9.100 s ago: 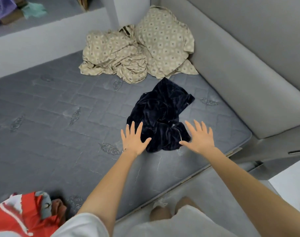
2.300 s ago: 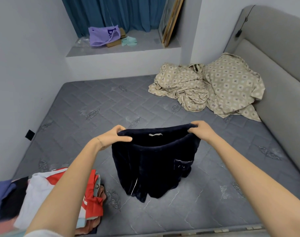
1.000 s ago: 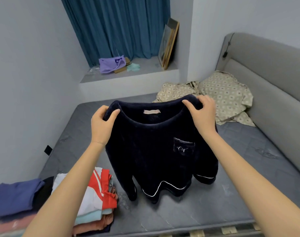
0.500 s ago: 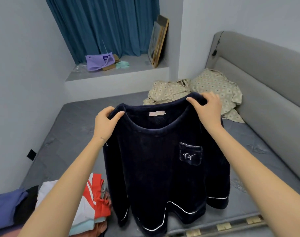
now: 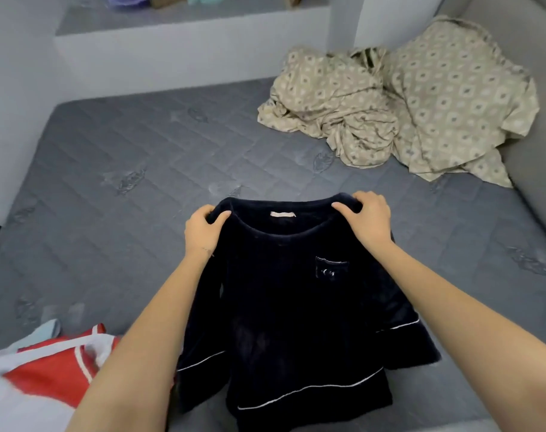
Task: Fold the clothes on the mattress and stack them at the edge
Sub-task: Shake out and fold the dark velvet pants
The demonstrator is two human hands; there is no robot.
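Item: dark top (image 5: pixel 296 313) with long sleeves, white piping at hem and cuffs, chest pocket facing up.
Location: near edge of the mattress (image 5: pixel 134 157). The hem end seems to rest on it, while the collar end is held up.
Left hand (image 5: pixel 203 232): fingers curled round one shoulder, beside the neckline.
Right hand (image 5: pixel 366 222): grips the other shoulder the same way.
Step in hand: likely laying the top out flat, ready for folding.
Method: lower both shoulders together, level and drawn apart, so the body lands smooth. Spread the sleeves clear before folding them in.
Stack: folded clothes (image 5: pixel 56 369), red and white showing, at the near edge just left of the top.
Other: patterned beige bedding (image 5: pixel 390 104), heaped at the far right.
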